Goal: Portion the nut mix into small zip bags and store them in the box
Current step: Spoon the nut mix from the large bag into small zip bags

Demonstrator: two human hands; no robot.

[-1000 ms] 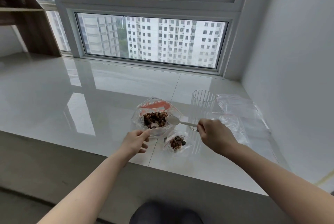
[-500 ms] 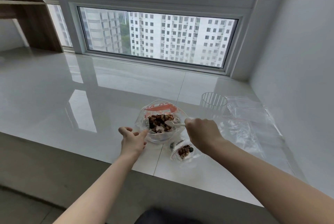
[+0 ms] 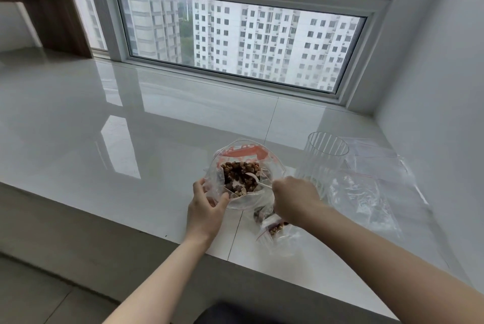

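A large clear bag point(image 3: 272, 164) with orange print lies open on the white sill, and brown nut mix point(image 3: 239, 174) fills it. My left hand point(image 3: 207, 208) grips the bag's near left edge. My right hand point(image 3: 294, 198) holds a white plastic spoon point(image 3: 258, 181) whose bowl is down in the nut mix. Just in front, under my right wrist, lies a small zip bag point(image 3: 276, 228) with a few nuts inside, partly hidden by the hand.
A clear ribbed plastic container point(image 3: 323, 158) stands right of the big bag. Several empty zip bags point(image 3: 366, 192) lie flat further right, near the white wall. The sill's front edge point(image 3: 157, 234) drops to a grey step. The window runs along the back.
My left hand has moved from beside the big bag onto its near edge and now grips it. My right hand has brought the spoon from outside the bag down into the nuts.
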